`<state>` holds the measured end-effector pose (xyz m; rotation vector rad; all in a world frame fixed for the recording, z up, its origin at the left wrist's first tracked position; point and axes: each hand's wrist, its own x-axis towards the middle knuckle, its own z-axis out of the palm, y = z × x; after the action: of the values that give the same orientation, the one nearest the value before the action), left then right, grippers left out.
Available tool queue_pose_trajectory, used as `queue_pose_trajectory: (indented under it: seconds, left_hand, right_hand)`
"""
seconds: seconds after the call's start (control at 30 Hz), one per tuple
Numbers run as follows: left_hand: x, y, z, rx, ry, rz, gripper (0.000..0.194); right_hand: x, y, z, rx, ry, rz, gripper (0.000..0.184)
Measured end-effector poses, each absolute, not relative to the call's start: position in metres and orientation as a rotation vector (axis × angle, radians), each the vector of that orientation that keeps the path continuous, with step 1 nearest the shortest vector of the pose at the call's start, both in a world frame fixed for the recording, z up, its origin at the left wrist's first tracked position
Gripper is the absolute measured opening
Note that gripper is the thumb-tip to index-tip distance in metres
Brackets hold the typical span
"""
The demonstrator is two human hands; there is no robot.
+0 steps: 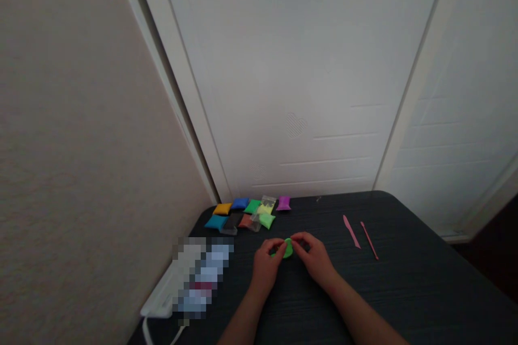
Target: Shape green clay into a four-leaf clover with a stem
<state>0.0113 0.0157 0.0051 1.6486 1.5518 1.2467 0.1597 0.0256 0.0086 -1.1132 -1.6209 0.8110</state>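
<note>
Between my two hands, a little above or on the dark table (291,302), is a piece of green modelling clay (288,249), roughly flat and rounded. My left hand (268,256) pinches it at its left edge with thumb and fingers. From the other side, my right hand (311,253) pinches its upper right edge. A small green bit shows beside the left fingers; whether it joins the main piece I cannot tell. The fingertips cover part of the clay.
Several small packets of coloured clay, such as a purple packet (284,203) and a blue one (240,203), lie at the back left. A pink plastic knife (351,232) and a thin pink stick tool (369,241) lie right. A white power strip (159,296) with cables and a blurred-out device are front left.
</note>
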Motion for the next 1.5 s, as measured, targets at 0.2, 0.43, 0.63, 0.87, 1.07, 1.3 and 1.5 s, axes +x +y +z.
queue_pose_trajectory:
  seconds: [0.2, 0.43, 0.63, 0.87, 1.07, 1.3, 1.5]
  left_hand:
    - [0.013, 0.015, 0.005, 1.606, 1.499, 1.263, 0.025]
    - [0.014, 0.014, 0.004, 1.547, 1.505, 1.312, 0.025]
    - [0.015, 0.014, 0.005, 1.512, 1.479, 1.404, 0.022]
    - [0.019, 0.013, 0.005, 1.566, 1.53, 1.385, 0.018]
    - [0.02, 0.013, 0.007, 1.672, 1.534, 1.483, 0.012]
    - [0.023, 0.008, 0.003, 1.925, 1.578, 1.548, 0.012]
    - [0.02, 0.009, -0.002, 1.984, 1.636, 1.499, 0.012]
  right_hand:
    - [0.159, 0.025, 0.01, -1.107, -1.664, 0.794, 0.017]
    - [0.16, 0.028, 0.005, -1.15, -1.686, 0.717, 0.017]
    - [0.162, 0.025, 0.009, -1.137, -1.828, 0.605, 0.014]
    - [0.16, 0.026, 0.008, -1.182, -1.833, 0.573, 0.013]
    - [0.159, 0.026, 0.007, -1.206, -1.864, 0.519, 0.014]
    - [0.158, 0.024, 0.006, -1.15, -1.882, 0.511, 0.012]
    - [0.155, 0.026, 0.003, -1.111, -1.857, 0.459, 0.011]
